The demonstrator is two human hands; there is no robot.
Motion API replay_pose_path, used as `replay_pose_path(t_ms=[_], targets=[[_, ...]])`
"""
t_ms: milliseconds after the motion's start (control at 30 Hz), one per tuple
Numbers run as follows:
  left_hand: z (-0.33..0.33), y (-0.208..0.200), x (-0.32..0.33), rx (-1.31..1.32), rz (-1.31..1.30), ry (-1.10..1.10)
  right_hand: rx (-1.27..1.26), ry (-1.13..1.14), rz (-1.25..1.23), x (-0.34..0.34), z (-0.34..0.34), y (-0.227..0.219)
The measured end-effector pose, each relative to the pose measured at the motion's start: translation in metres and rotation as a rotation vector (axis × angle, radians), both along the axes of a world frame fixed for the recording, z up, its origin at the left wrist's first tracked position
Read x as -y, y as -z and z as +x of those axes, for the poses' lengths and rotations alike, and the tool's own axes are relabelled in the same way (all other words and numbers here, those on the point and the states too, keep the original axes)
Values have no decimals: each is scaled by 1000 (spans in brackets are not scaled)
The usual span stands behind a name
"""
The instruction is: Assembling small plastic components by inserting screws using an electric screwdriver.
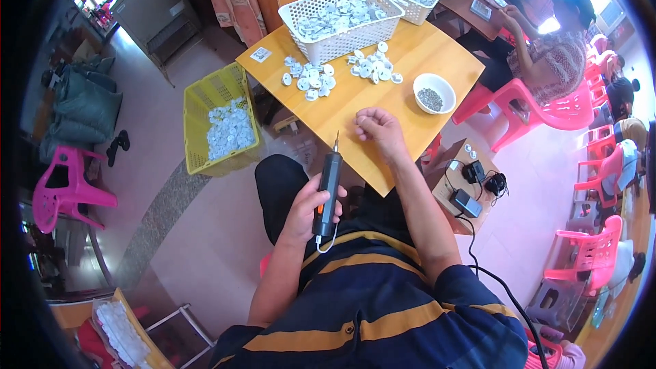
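Note:
My left hand (301, 213) is wrapped round a black electric screwdriver (328, 181) with an orange switch. Its bit points up, away from me, near the front edge of the wooden table (307, 108). Over the table's near part is my right hand (384, 134), its fingers curled and thumb against them; whether something small is between them cannot be made out. Beyond it lie two loose piles of small white round parts, a left pile (313, 82) and a right pile (373, 66). A white bowl (447, 86) of small metal screws (429, 100) stands to the right.
A white perforated basket (321, 44) full of white parts stands at the table's back, beside another basket (403, 5). A yellow crate (193, 130) of parts is on the floor at left. A cardboard box (471, 206) with adapters stands right. A person (553, 61) sits beyond.

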State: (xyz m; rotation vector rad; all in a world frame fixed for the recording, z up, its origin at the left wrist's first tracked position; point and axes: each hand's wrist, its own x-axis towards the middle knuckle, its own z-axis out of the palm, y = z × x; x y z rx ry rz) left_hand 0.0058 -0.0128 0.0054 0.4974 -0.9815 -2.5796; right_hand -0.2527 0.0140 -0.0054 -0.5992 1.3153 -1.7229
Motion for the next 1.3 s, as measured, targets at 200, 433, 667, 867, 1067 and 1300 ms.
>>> replay_pose_path(t_ms=[200, 433, 667, 867, 1067, 1300], targets=[[0, 0, -1, 23, -71, 36, 130, -22, -25, 11, 21, 11], [-2, -2, -1, 80, -119, 43, 236, -97, -59, 13, 18, 9], [0, -1, -2, 96, -108, 28, 237, -148, -84, 10, 21, 6], [-1, -5, -4, 166, -146, 35, 245, -136, -59, 10, 19, 8], [-2, 3, -10, 236, -318, 16, 223, -162, 6, 8, 14, 7], [-5, 7, -10, 250, -500, 19, 175, -277, -4, 0, -1, 8]])
